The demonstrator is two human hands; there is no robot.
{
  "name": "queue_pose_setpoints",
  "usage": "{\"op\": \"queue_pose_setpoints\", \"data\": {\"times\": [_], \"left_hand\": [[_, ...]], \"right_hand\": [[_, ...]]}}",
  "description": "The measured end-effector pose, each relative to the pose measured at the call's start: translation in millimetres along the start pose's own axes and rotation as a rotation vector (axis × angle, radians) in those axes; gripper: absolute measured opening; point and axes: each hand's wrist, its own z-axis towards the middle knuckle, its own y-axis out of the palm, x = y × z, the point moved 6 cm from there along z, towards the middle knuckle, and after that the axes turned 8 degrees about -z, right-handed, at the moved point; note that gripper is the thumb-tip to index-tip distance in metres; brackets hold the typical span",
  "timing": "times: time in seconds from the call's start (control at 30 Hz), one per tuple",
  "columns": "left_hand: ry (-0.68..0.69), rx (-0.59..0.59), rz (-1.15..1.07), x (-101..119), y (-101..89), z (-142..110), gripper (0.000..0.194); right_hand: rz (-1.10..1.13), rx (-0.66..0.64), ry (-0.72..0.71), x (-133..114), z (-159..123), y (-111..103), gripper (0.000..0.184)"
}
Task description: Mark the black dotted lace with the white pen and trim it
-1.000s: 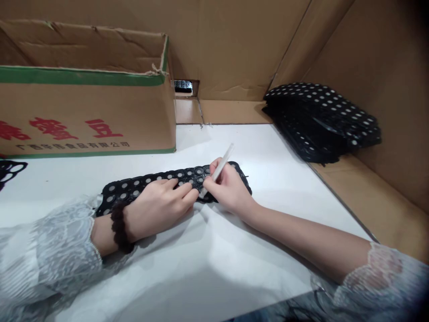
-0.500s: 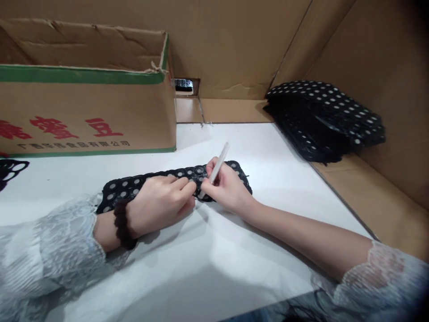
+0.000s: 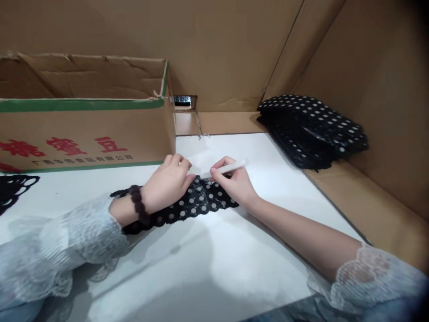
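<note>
At white table's [image 3: 234,268] middle, right fingers [image 3: 219,169] pinching white stick [image 3: 231,168], left fingers [image 3: 182,167] bunched, dotted black strip [image 3: 197,201] beneath, bare surface nearer

There are two hands [image 3: 168,185], one stick [image 3: 231,167], one carton [image 3: 83,125].

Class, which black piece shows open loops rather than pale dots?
The piece at the far left edge; the strip under the left hand and the stack at right carry pale dots.

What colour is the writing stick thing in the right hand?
The stick looks whitish, best seen in the head view.
</note>
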Motion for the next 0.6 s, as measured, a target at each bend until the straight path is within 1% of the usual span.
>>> {"op": "queue_pose_setpoints", "data": {"times": [0.07,0.13,0.23,0.37,0.47,0.6], "left_hand": [[0.027,-0.013,-0.024,1,14.0,0,0.028],[0.036,0.017,-0.088,2,21.7,-4,0.025],[0.014,0.063,-0.229,0,24.0,-9,0.019],[-0.071,0.036,-0.350,-6,24.3,-7,0.014],[-0.083,-0.009,-0.504,-7,24.9,-3,0.013],[-0.114,-0.042,-0.749,-8,25.0,-1,0.025]], "right_hand": [[-0.053,-0.020,-0.019,3,0,1,0.013],[-0.096,-0.047,-0.026,5,1,2,0.011],[-0.193,-0.070,-0.040,4,2,2,0.006],[-0.303,-0.083,-0.093,0,5,-1,0.007],[-0.252,-0.155,-0.095,0,7,-1,0.010],[-0.161,-0.267,-0.074,-3,5,-6,0.018]]}}
